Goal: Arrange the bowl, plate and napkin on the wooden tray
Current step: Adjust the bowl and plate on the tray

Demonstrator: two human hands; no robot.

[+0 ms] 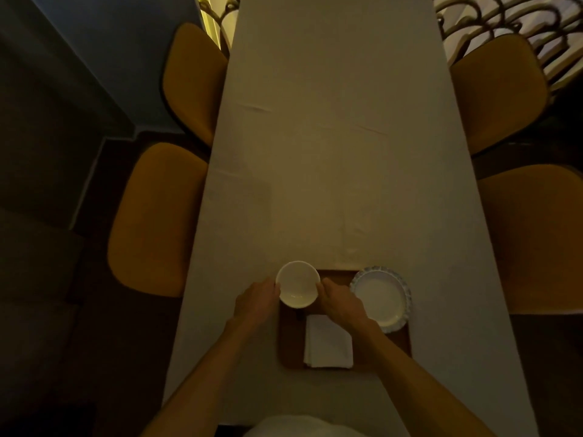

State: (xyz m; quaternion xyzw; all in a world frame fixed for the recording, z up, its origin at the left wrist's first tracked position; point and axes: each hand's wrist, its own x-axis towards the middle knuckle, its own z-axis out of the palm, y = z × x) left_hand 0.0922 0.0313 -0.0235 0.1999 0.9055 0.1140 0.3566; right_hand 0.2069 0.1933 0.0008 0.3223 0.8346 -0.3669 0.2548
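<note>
A white bowl (297, 284) is held over the far left corner of the wooden tray (291, 348). My left hand (257, 302) grips its left rim and my right hand (340, 302) grips its right rim. A white plate (381, 298) with a patterned scalloped edge lies on the tray's right side, reaching past the far right corner. A folded white napkin (328, 342) lies on the tray's near middle. My right forearm crosses over the tray's right half and hides part of it.
The long table (331, 152) carries a pale tablecloth. Mustard-yellow chairs stand along both sides, two on the left (154, 216) and two on the right (536, 234). The room is dim.
</note>
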